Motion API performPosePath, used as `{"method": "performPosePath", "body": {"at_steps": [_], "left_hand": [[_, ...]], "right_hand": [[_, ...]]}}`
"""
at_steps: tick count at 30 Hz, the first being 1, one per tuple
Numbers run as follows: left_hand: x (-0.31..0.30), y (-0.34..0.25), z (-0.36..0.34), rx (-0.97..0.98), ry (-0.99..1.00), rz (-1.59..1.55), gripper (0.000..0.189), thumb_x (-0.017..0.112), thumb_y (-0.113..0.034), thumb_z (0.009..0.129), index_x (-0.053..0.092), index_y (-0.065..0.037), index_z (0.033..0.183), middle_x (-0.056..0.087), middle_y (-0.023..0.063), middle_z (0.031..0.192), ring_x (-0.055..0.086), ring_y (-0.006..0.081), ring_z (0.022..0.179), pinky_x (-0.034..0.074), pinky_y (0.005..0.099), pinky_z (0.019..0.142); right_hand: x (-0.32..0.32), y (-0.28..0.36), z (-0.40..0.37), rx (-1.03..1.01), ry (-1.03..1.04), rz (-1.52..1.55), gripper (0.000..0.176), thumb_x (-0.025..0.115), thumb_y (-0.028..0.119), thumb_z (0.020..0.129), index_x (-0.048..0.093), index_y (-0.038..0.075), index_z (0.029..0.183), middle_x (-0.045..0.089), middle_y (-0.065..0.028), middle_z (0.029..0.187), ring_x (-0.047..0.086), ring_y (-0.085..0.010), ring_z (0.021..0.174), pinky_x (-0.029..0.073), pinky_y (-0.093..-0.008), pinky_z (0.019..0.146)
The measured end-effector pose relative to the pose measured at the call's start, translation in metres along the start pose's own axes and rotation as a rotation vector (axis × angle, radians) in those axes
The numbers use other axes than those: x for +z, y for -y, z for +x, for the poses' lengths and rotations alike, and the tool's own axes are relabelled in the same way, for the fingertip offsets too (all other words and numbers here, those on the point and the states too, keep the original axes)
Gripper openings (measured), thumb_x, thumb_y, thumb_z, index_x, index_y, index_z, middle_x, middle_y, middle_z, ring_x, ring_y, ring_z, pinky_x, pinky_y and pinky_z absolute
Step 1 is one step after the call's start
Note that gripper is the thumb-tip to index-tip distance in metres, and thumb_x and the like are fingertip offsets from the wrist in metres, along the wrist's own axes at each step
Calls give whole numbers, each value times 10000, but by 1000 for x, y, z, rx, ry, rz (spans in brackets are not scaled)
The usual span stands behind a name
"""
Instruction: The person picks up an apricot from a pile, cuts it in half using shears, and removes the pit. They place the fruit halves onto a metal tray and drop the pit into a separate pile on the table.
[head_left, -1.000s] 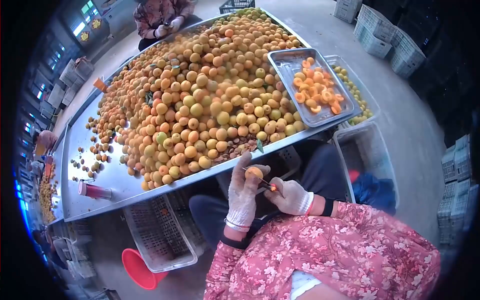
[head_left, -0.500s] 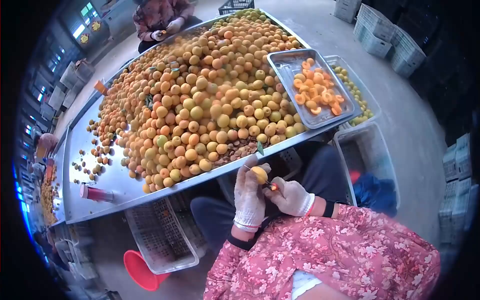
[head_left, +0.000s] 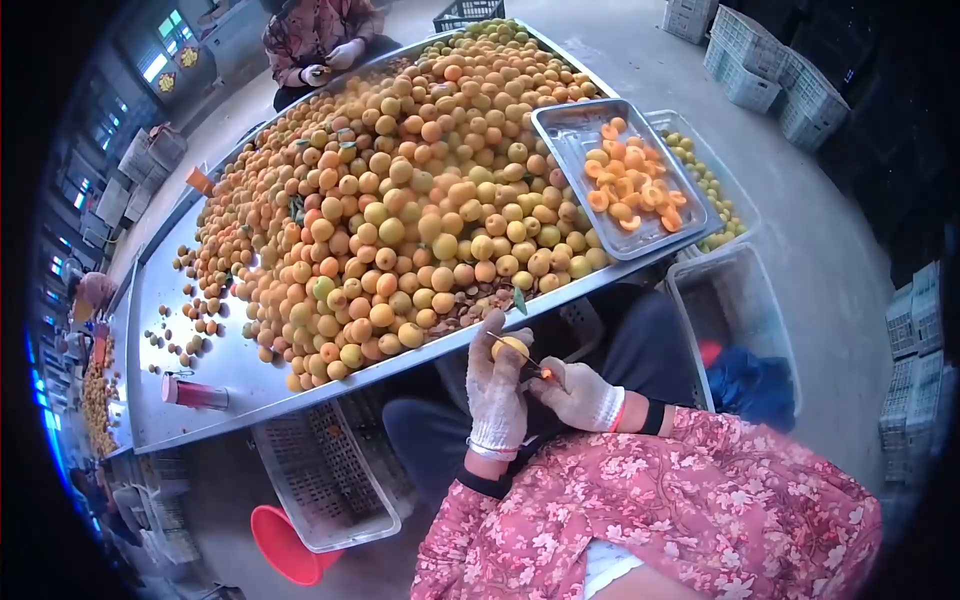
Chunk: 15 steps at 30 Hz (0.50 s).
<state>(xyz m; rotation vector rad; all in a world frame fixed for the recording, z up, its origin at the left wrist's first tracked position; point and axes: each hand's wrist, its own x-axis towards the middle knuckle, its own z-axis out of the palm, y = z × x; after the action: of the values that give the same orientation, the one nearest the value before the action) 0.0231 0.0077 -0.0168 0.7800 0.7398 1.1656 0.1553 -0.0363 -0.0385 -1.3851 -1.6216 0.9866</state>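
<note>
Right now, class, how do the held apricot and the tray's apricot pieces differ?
The held apricot looks rounded, gripped in the left hand; the apricot pieces are cut, heaped in the metal tray. The held apricot looks yellower, the apricot pieces more orange. Both are fruit.

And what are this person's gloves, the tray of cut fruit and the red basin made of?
Gloves: matte knitted fabric, perhaps cotton, judging by the fuzzy, off-white look. Tray: shiny metal, possibly stainless steel, given its silvery reflections. Basin: probably smooth plastic, judging by its even red colour.
</note>
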Motion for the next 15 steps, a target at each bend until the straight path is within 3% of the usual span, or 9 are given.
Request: {"method": "performPosePath", "body": {"at_steps": [1, 3, 4, 5, 9, 11, 12, 14, 15], "left_hand": [[1, 4, -1, -30, -9, -11, 594, 538, -424, 963, 388, -21, 1373, 609, 134, 1075, 564, 161, 983, 465, 285, 877], [5, 11, -4, -155, -13, -196, 619, 502, -480, 959, 402, -10, 1350, 615, 135, 1056, 569, 167, 962, 469, 284, 862], [5, 12, -4, -273, -13, -380, 655, 465, -536, 955, 415, 0, 1327, 621, 136, 1038, 573, 173, 941, 473, 283, 846], [4, 11, -3, -312, -17, -355, 727, 405, -620, 932, 435, 9, 1294, 626, 132, 1010, 579, 177, 900, 480, 285, 815], [3, 11, -1, -222, 22, -278, 661, 452, -557, 952, 442, 9, 1293, 626, 135, 1008, 579, 173, 895, 486, 295, 811], [0, 11, 0, 50, -71, 231, 589, 491, -483, 967, 433, -3, 1303, 629, 137, 1007, 588, 171, 873, 500, 292, 786], [0, 11, 0, 47, -70, 232, 589, 491, -483, 967, 433, -3, 1303, 629, 137, 1007, 588, 171, 873, 500, 292, 786], [0, 10, 1, -62, -84, -12, 540, 520, -419, 972, 422, -19, 1320, 638, 141, 979, 602, 174, 867, 510, 283, 755], [2, 10, -1, -172, -65, -183, 577, 497, -458, 971, 402, -22, 1338, 646, 147, 931, 614, 195, 876, 518, 285, 733]], "right_hand": [[1, -5, 1, 1, 1, 0, 264, 592, 279, 914, 545, 26, 973, 633, -210, 747, 639, -385, 708, 505, -428, 602], [4, -10, 2, -32, -54, -187, 257, 593, 269, 913, 543, 21, 961, 636, -214, 741, 635, -389, 677, 503, -431, 584], [4, -9, 1, -31, -53, -186, 257, 593, 269, 913, 543, 21, 961, 636, -214, 741, 635, -389, 677, 503, -431, 584], [4, -6, 2, -70, -78, -147, 258, 592, 270, 914, 542, 20, 956, 633, -215, 731, 633, -391, 663, 498, -437, 572], [0, 0, 1, -10, -57, -57, 267, 580, 281, 920, 547, 19, 962, 633, -217, 736, 632, -398, 684, 494, -449, 588], [2, -1, 2, 62, -14, -48, 267, 577, 281, 922, 551, 19, 969, 634, -219, 741, 633, -400, 697, 495, -452, 602], [8, -6, 3, 81, -7, 12, 261, 574, 277, 923, 553, 21, 970, 635, -219, 744, 632, -403, 707, 496, -457, 615], [13, -12, 1, 103, 4, 72, 255, 571, 273, 924, 555, 23, 972, 636, -219, 746, 631, -405, 717, 497, -462, 628], [13, -11, 1, 59, -15, -4, 253, 567, 269, 925, 555, 22, 977, 638, -221, 754, 630, -406, 717, 497, -465, 633]]}}
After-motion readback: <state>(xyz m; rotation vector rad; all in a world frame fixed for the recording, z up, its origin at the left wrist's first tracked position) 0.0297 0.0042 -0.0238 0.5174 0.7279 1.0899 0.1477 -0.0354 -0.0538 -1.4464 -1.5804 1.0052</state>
